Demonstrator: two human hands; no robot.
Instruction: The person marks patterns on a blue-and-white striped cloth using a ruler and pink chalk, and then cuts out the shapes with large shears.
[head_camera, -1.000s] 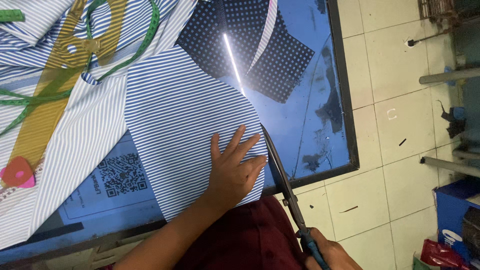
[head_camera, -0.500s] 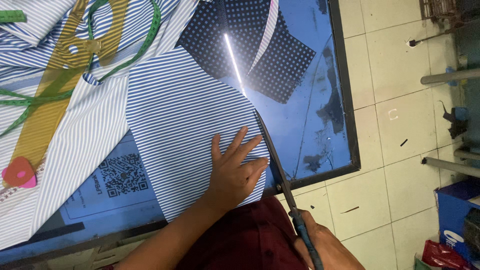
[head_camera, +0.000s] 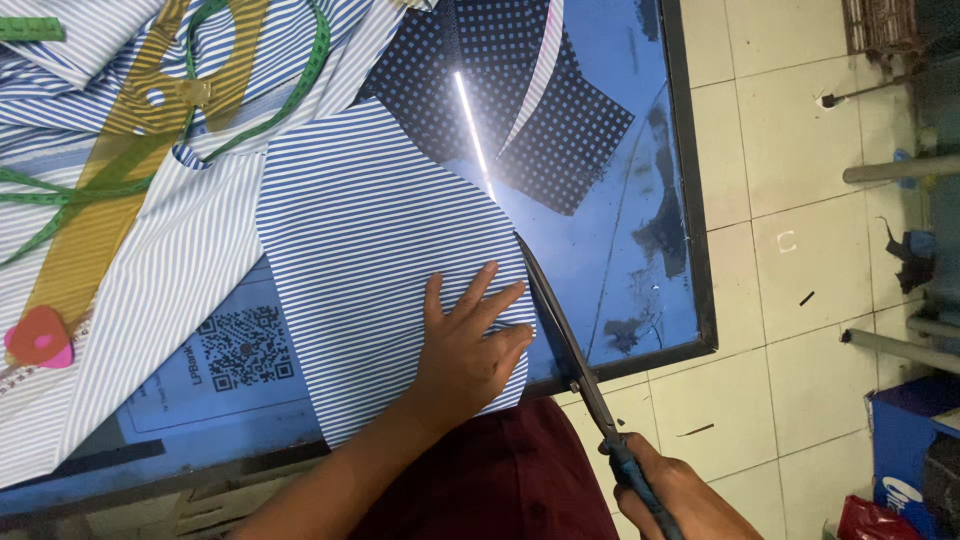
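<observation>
Your left hand (head_camera: 467, 345) lies flat with spread fingers on the striped fabric piece (head_camera: 375, 260) so it cannot slide, while your right hand (head_camera: 672, 492) grips the scissors (head_camera: 560, 322) along its curved edge.

The right hand (head_camera: 675, 495) runs off the bottom edge below the scissors (head_camera: 570, 350); its fingers are hidden around the handles, and the blade tips are lost against the striped fabric (head_camera: 370, 250).

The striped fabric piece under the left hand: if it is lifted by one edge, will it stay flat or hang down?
The striped fabric piece would probably droop: it looks thin and lies flat on the glass tabletop. It seems light; the left hand presses it beside the scissors, perhaps against sliding.
</observation>
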